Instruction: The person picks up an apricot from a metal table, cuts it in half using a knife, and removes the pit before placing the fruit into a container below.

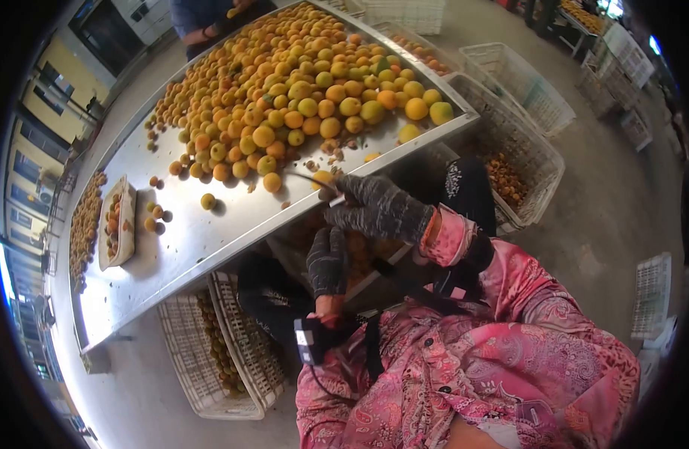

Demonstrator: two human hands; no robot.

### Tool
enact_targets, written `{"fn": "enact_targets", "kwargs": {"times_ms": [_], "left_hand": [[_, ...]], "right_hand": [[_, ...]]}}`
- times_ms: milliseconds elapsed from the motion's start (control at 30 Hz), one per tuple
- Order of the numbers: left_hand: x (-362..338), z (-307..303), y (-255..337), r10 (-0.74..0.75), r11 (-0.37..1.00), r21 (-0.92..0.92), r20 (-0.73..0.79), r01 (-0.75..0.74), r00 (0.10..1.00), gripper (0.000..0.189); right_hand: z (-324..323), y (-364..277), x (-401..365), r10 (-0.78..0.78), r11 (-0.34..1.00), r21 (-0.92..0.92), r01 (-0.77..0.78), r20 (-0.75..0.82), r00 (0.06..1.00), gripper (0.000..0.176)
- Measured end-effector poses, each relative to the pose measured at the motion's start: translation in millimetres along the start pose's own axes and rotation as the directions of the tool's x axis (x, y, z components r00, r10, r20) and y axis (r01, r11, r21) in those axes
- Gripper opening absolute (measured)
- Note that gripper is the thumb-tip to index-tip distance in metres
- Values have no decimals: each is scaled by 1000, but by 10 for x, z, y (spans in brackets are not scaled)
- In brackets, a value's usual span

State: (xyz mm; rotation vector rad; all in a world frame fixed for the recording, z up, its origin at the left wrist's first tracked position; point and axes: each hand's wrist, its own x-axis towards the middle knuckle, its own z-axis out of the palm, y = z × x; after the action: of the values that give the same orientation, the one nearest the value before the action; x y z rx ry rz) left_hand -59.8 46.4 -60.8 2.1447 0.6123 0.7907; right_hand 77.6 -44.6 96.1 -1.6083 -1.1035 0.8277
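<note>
Gripping a thin tool point(302, 176), the right hand point(385, 211) had fruit point(323, 179) at ten o'clock; the left hand's point(328, 263) grip was unclear.

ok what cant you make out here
All in the head view:
- palm of the right hand: hidden by its back
- thin dark thing by its fingertips: too small and blurred to name
- palm of the left hand: hidden by its back
- co-worker's head: cut off by the top edge
- bottom of the fruit pile: covered by upper fruit
</note>
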Motion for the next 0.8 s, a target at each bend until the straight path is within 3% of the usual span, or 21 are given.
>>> {"fn": "enact_targets", "kwargs": {"times_ms": [33, 67, 100, 133, 167, 200, 233, 267, 333, 367, 400, 433, 467, 533, 567, 633, 667, 733, 767, 800], "left_hand": [[45, -59, 215, -88, 996, 36, 54, 86, 995, 30], [64, -119, 517, -62, 998, 20, 67, 60, 996, 30], [51, -186, 869, -250, 898, -293, 270, 327, 930, 28], [26, -177, 1081, -337, 640, -492, 510, 590, 791, 31], [-10, -95, 1158, -320, 645, -498, 512, 579, 797, 31], [-67, -11, 1229, -27, 801, -531, 429, 276, 903, 30], [-119, 56, 1291, 282, 845, -531, 344, -63, 896, 30], [-163, 98, 1343, 289, 845, -530, 339, -72, 895, 30], [-188, 145, 1452, 222, 727, -679, 373, 102, 901, 35], [-183, 164, 1510, 224, 731, -676, 366, 93, 903, 35], [-160, 156, 1604, 27, 601, -704, 492, 379, 870, 37], [-147, 173, 1666, -138, 396, -678, 622, 619, 770, 39], [-148, 244, 1672, -145, 399, -684, 611, 611, 778, 39], [-167, 403, 1642, -155, 372, -764, 508, 527, 847, 39], [-191, 440, 1652, -163, 376, -767, 498, 520, 852, 39], [-194, 454, 1679, -172, 405, -778, 452, 481, 875, 39], [-200, 425, 1687, -178, 406, -778, 447, 479, 877, 39], [-146, 305, 1801, -188, 328, -768, 518, 551, 834, 40], [-138, 307, 1803, -192, 329, -769, 514, 549, 836, 40], [-134, 328, 1809, -231, 356, -738, 525, 573, 819, 39]], "right_hand": [[-107, -21, 85, -46, 999, -32, 43, -109, 993, 31], [-202, -22, 172, -97, 994, -72, 84, -210, 973, 31], [-287, -9, 257, -124, 991, -73, 108, -265, 956, 31], [-360, 33, 356, -154, 988, -76, 137, -315, 937, 31], [-411, 153, 480, -180, 982, -10, 188, -335, 925, 31], [-464, 114, 512, -188, 981, -19, 194, -341, 921, 31], [-501, 74, 537, -145, 988, -7, 154, -376, 915, 30], [-523, 29, 554, -103, 993, 8, 116, -408, 907, 29], [-565, -25, 543, -73, 989, 85, 120, -423, 903, 31], [-585, 15, 551, -128, 991, -39, 125, -484, 866, 34], [-585, 70, 566, -188, 980, -160, 120, -533, 825, 37], [-574, 152, 595, -205, 974, -200, 110, -557, 804, 42], [-575, 445, 743, -316, 947, -239, 216, -562, 764, 42], [-519, 393, 645, -309, 916, -392, 83, -558, 770, 40], [-475, 451, 625, -313, 916, -389, 94, -550, 774, 40], [-412, 569, 618, -562, 754, -635, 166, -494, 663, 35], [-401, 632, 614, -562, 756, -632, 172, -491, 665, 35], [-369, 611, 592, -677, 604, -771, 203, -361, 642, 30], [-340, 602, 555, -624, 610, -775, 164, -343, 702, 26], [-312, 607, 540, -626, 610, -774, 170, -340, 702, 26]]}}
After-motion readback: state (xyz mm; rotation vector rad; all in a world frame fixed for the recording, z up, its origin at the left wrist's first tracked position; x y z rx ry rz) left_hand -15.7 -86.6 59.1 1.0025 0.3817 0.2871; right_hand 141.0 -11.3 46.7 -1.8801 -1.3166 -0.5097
